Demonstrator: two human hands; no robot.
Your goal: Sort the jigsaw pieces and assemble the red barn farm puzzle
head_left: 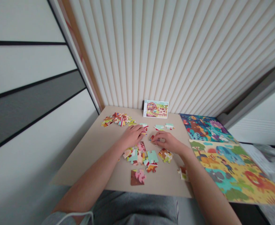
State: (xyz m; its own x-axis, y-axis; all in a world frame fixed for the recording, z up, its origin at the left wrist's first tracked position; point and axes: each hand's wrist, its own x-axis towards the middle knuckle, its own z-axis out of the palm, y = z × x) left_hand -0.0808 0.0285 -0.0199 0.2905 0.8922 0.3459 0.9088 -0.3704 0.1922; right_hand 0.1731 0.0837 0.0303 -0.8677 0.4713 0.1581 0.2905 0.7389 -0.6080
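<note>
- Ribbed off-white panelling (137, 56) fills the far side of the head view, with one pale cabinet front (27, 25) crossed by dark lines on the left.
- One beige table (92, 156) in front of it, and yeah, puzzle bits all over.
- One picture card (156, 109) stands at the far edge, showing a barn and a spotted cow.
- One heap of puzzle pieces (118, 119) far left, overlapping too much to count honestly.
- Two hands at work. Left hand (133, 135) is palm down, fingers bent over the red barn section (144, 129) in the middle, just near of the card; can't tell if it's gripping or only resting there.
- Right hand (164, 140) is pinched narrow, fingertips together on one small puzzle piece (152, 137), right of that section.
- Two mint-topped pieces (159, 127) lie far of the right hand, side by side but apart.
- Near side, middle: one messy cluster (137, 156), partly overlapping, no solid count. One brown-and-pink piece (137, 177) sits by itself closer to the near edge.
- One brown-and-green piece (183, 173) peeks out beside the right forearm.
- Two assembled puzzles on the right: one dark blue puzzle (197, 128) far, one yellow safari puzzle (235, 170) near.
</note>
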